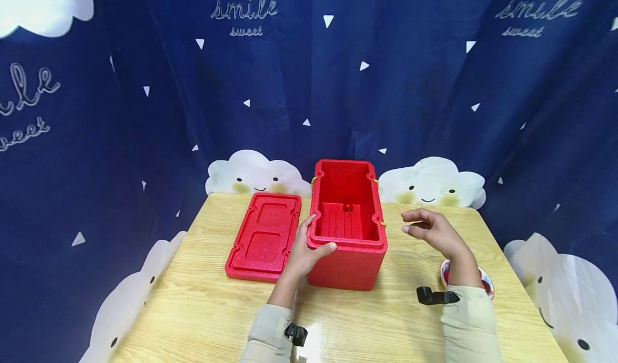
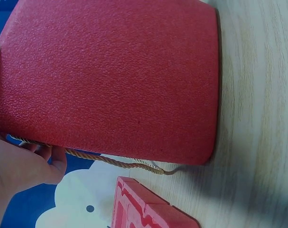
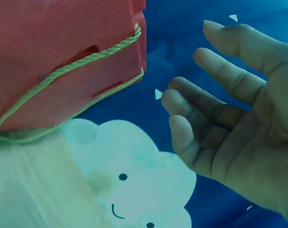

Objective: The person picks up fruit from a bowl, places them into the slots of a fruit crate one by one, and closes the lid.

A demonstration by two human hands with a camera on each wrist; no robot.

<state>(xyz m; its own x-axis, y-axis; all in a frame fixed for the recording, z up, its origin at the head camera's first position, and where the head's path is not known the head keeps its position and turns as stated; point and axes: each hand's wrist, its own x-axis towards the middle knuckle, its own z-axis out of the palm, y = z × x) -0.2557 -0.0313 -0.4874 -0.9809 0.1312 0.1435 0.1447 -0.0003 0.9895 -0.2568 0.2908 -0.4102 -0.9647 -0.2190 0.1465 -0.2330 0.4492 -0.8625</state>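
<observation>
An uncovered red foam box (image 1: 345,269) stands upright on the table. My left hand (image 1: 304,254) grips the rim at its near left corner, thumb along the front and fingers over the left side. In the left wrist view those fingers are beside a twisted cord (image 2: 103,159) on the box's side. One small red round thing (image 1: 347,207) lies inside on the ribbed floor. To the right of the box, my right hand (image 1: 436,233) is in the air with nothing in it, its fingers loosely bent. A yellow cord loop (image 3: 60,72) hangs on the box's right side.
The red lid (image 1: 264,249) lies flat left of the box, its recessed face up. Under my right forearm is a bowl (image 1: 490,288) with red things in it, partly hidden. A blue curtain (image 1: 309,73) with clouds surrounds the wooden table (image 1: 193,309).
</observation>
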